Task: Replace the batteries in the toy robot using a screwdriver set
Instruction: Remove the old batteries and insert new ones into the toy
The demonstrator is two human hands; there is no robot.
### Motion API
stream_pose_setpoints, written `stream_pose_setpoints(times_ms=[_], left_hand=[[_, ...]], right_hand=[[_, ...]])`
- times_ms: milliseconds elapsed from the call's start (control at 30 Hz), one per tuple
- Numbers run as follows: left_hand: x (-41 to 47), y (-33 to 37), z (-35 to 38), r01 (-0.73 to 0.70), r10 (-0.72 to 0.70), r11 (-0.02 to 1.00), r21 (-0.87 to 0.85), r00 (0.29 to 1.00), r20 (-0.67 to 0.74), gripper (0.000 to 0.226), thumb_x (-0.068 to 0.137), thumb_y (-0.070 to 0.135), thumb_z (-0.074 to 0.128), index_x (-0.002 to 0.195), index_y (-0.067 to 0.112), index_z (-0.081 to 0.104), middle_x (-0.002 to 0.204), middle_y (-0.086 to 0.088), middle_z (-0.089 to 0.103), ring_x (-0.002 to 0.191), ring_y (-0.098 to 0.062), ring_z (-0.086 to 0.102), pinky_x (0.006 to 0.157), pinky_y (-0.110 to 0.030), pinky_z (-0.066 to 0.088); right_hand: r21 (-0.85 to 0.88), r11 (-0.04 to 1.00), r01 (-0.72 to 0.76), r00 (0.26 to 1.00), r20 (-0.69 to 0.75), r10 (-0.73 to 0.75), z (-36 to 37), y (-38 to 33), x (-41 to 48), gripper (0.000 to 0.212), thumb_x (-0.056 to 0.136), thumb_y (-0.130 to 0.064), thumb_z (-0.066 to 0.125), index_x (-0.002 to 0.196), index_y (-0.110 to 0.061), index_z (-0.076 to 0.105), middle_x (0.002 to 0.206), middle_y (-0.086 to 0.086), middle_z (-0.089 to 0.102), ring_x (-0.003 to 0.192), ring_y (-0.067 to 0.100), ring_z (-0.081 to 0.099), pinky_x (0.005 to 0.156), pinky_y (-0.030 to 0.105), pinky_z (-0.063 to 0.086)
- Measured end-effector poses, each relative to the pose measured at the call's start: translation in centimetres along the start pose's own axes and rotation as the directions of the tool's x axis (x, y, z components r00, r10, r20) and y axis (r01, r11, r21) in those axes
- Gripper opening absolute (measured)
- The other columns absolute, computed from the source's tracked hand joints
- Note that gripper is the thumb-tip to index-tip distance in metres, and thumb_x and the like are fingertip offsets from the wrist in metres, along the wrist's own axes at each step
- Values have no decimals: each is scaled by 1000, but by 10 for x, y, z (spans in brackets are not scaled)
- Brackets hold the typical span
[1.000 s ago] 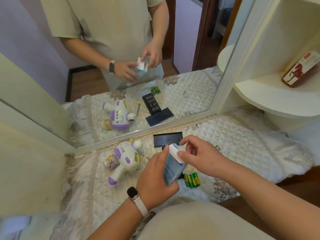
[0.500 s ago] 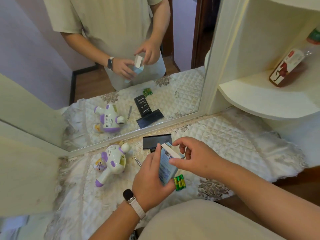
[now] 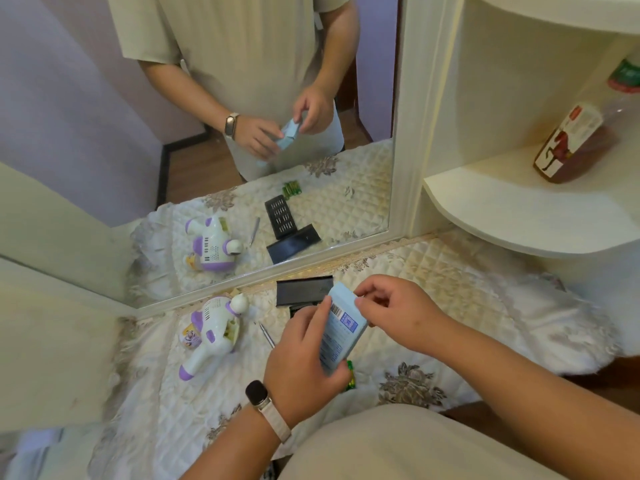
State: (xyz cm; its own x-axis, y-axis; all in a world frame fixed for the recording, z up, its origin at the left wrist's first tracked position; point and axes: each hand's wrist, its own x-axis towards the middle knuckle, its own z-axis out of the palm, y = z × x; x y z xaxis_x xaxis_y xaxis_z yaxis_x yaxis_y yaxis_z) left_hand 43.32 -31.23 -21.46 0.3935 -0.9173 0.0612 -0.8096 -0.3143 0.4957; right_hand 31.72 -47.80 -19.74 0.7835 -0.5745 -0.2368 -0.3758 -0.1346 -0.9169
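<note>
My left hand (image 3: 303, 362) grips a light blue box (image 3: 341, 336) above the quilted table cover. My right hand (image 3: 394, 311) pinches the box's top end, where the flap now lies flat. The white and purple toy robot (image 3: 211, 332) lies on its front to the left, its battery bay open. A thin screwdriver (image 3: 267, 336) lies between the robot and my left hand. Green batteries (image 3: 349, 375) peek out under the box. The black screwdriver set case (image 3: 304, 291) lies by the mirror's frame, partly hidden behind the box.
A large mirror (image 3: 242, 133) stands along the back and reflects the scene. To the right a cream corner shelf (image 3: 519, 209) overhangs the table and carries a bottle with a red label (image 3: 571, 143). The quilted cover (image 3: 450, 271) spreads rightward.
The white flap that stood open on the box's top one second ago is now folded down. Both hands and the box stayed in about the same place while the view shifted.
</note>
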Motion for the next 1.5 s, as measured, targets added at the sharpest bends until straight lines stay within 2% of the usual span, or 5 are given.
stream_pose_setpoints(times_ms=[300, 600, 933, 1233, 1500], left_hand=[[17, 23, 13, -7, 2, 993, 115, 999, 43, 94, 64, 38, 68, 149, 17, 33, 122, -5, 56, 101, -17, 54, 55, -24, 54], [30, 31, 31, -20, 17, 991, 131, 1000, 22, 92, 64, 37, 67, 148, 19, 33, 124, -6, 56, 105, -20, 56, 56, -29, 56], [77, 20, 66, 202, -208, 977, 72, 974, 91, 94, 70, 53, 59, 153, 29, 25, 130, 8, 43, 102, -7, 52, 70, -24, 54], [115, -8, 121, 503, -476, 855, -122, 857, 200, 94, 78, 47, 73, 154, 20, 23, 134, -1, 41, 116, -18, 55, 90, -25, 47], [129, -25, 156, 656, -625, 722, -219, 754, 201, 91, 79, 42, 75, 151, 15, 27, 136, -8, 39, 116, -23, 53, 95, -28, 46]], right_hand=[[221, 968, -122, 992, 40, 116, -29, 11, 3, 13, 92, -16, 59, 83, -14, 68, 76, -3, 67, 63, 5, 58, 58, 28, 52], [558, 747, -360, 933, 227, 280, -40, 30, 14, 15, 91, -5, 59, 78, -15, 61, 70, 2, 60, 62, 13, 51, 49, 25, 40], [582, 723, -371, 927, 193, 321, -40, 67, 47, 24, 98, -28, 54, 96, -6, 66, 79, 6, 63, 62, 18, 56, 57, 29, 48], [222, 883, -414, 910, 124, 395, -19, 116, 104, 7, 93, -21, 62, 97, -18, 67, 92, 8, 73, 78, 18, 73, 65, 31, 60], [-166, 922, -350, 919, 132, 372, -5, 142, 153, 27, 89, -29, 62, 113, -18, 63, 98, -2, 71, 87, 16, 68, 81, 39, 57]])
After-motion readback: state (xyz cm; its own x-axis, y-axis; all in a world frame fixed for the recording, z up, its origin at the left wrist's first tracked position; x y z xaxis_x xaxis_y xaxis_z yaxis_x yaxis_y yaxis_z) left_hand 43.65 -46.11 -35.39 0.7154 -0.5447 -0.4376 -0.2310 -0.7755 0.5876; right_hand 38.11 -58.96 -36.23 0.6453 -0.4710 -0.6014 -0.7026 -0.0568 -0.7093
